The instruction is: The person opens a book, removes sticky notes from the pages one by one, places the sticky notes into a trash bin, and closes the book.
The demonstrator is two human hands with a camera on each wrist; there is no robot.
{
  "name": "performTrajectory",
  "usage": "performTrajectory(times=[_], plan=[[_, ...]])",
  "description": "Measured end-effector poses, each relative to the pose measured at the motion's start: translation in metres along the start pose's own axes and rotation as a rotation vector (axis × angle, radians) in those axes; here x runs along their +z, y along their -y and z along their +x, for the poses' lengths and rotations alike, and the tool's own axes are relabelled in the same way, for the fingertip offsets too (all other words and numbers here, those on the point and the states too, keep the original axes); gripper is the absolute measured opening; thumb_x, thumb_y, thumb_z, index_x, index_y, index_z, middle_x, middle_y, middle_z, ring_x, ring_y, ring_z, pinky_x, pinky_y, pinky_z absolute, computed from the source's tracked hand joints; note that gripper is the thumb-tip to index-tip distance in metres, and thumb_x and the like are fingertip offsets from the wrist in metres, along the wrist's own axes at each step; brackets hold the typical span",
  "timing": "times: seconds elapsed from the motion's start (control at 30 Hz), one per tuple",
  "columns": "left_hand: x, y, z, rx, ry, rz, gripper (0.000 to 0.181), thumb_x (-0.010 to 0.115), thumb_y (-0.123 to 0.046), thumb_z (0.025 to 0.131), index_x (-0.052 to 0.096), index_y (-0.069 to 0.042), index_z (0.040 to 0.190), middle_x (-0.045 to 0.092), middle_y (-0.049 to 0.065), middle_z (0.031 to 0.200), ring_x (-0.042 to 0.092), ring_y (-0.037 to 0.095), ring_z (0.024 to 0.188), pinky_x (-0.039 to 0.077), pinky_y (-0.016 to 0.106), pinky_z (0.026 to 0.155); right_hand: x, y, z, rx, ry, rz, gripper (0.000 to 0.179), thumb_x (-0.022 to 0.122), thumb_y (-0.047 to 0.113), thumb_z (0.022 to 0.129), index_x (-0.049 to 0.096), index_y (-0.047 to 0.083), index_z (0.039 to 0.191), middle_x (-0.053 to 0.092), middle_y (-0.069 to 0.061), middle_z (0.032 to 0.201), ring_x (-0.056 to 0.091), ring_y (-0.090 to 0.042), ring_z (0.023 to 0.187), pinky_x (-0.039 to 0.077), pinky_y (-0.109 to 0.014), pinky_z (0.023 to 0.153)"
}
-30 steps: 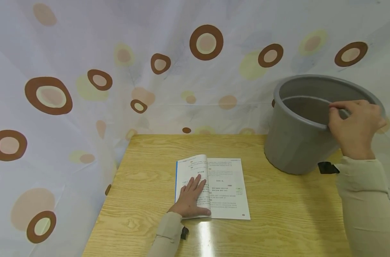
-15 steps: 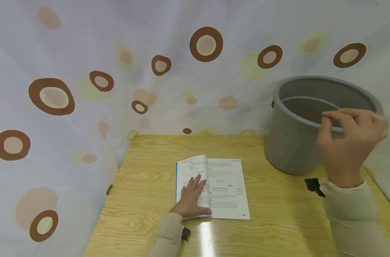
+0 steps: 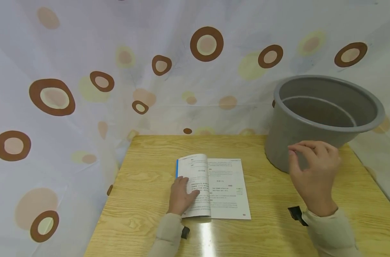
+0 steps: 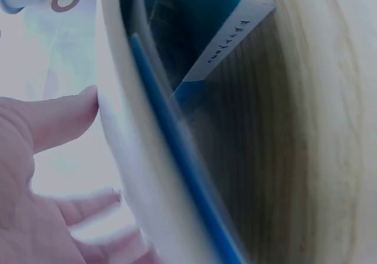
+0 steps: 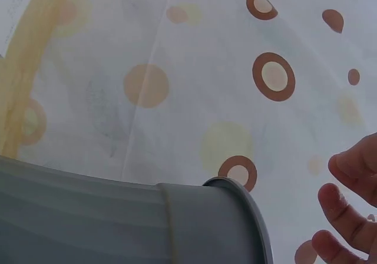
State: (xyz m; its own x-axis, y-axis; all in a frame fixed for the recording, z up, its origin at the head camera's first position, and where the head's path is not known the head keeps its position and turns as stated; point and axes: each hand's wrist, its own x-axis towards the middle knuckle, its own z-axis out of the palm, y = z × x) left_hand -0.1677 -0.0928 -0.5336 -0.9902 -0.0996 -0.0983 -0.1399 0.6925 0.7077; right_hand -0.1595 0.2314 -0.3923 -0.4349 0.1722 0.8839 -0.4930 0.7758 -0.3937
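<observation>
An open book with printed pages lies on the table, its left pages bowed up. My left hand touches the left page near its outer edge, thumb spread. In the left wrist view, thumb and fingers lie against the white page side, and a blue cover shows beneath the pages. My right hand is in the air in front of a grey bucket, holding nothing visible. Its fingers are loosely bent, with thumb and index tips close together; the right wrist view shows the fingertips beside the bucket's rim.
The large grey bucket stands at the table's back right corner, its mouth facing up. A wooden table carries both things. A white curtain with brown ring patterns hangs behind and on the sides.
My right hand has come away from the bucket's rim, moving down and left toward the table. My left hand has slid from mid-page toward the left page's outer edge.
</observation>
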Motion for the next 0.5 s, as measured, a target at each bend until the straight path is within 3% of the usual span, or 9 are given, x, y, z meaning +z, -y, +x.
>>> performTrajectory(times=[0.1,0.23,0.37,0.5], plan=[[-0.001,0.002,-0.003,-0.153,-0.051,0.015,0.088,0.079,-0.041,0.079,0.041,0.002,0.146,0.037,0.026,0.15,0.039,0.045,0.136,0.044,0.061,0.104,-0.002,-0.004,-0.011,0.015,0.049,-0.006,0.017,0.065,0.009,0.086,0.075,-0.006,0.084,0.067,-0.027,0.092,0.05,-0.052,0.094,0.027,-0.045,0.092],[-0.004,0.001,-0.004,-0.269,-0.055,-0.001,0.109,0.08,-0.048,0.077,0.022,0.004,0.153,0.039,0.031,0.146,0.051,0.048,0.123,0.05,0.061,0.094,-0.006,-0.01,-0.021,0.037,0.072,-0.021,0.015,0.066,0.006,0.085,0.074,-0.006,0.084,0.066,-0.028,0.093,0.049,-0.052,0.094,0.028,-0.052,0.089],[-0.008,-0.008,-0.005,-0.291,-0.017,-0.092,0.104,0.08,-0.038,0.081,0.02,0.006,0.153,0.053,0.031,0.134,0.062,0.042,0.108,0.054,0.054,0.089,-0.01,-0.014,-0.029,0.058,0.092,-0.033,0.011,0.067,0.003,0.082,0.074,-0.006,0.083,0.066,-0.028,0.092,0.049,-0.05,0.093,0.028,-0.046,0.09],[-0.01,-0.023,-0.009,-0.23,0.046,-0.23,0.082,0.073,-0.024,0.088,0.028,0.003,0.151,0.064,0.023,0.122,0.07,0.029,0.095,0.059,0.04,0.076,-0.014,-0.015,-0.035,0.075,0.121,-0.029,0.01,0.067,0.0,0.08,0.074,-0.007,0.082,0.067,-0.028,0.091,0.05,-0.048,0.091,0.026,-0.035,0.091]])
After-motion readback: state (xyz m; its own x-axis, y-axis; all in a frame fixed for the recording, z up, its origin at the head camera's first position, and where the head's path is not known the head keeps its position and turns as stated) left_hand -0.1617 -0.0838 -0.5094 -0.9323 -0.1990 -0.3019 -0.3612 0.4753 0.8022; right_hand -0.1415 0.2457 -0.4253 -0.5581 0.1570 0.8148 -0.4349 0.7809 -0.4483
